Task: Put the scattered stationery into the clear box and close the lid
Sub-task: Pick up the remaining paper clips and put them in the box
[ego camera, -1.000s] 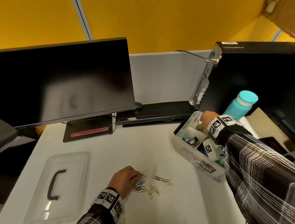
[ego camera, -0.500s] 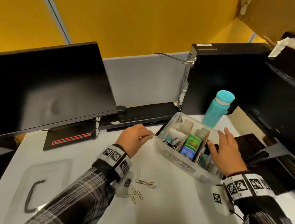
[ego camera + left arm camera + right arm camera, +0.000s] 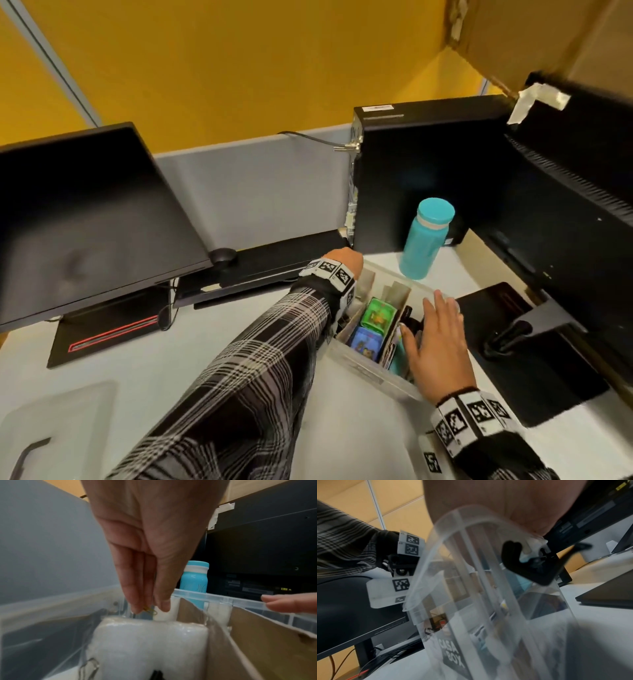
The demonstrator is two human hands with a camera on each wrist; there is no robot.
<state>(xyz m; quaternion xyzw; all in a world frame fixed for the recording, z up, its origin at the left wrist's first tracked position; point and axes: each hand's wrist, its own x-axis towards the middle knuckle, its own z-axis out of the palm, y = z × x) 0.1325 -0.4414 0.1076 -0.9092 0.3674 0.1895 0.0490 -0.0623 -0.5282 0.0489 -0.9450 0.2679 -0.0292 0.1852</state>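
The clear box (image 3: pixel 370 370) stands on the desk with cardboard dividers and small green and blue cases inside. My left hand (image 3: pixel 342 260) reaches into its far left compartment. In the left wrist view that hand (image 3: pixel 150 608) pinches yellow paper clips (image 3: pixel 150 611) just above a white packet (image 3: pixel 150 642). My right hand (image 3: pixel 435 342) lies flat with straight fingers on the box's right side. The clear lid (image 3: pixel 58 421) with a black handle lies at the front left. The loose clips on the desk are hidden behind my left sleeve.
A monitor (image 3: pixel 85 212) stands at the back left with a black keyboard (image 3: pixel 274 260) beside it. A black computer tower (image 3: pixel 428 171) and a teal bottle (image 3: pixel 426 240) stand right behind the box. A black laptop (image 3: pixel 534 359) lies to its right.
My left hand lifted paper clips off the desk and carried them right, over the box's far left compartment. My right hand came out of the box and settled on its right side.
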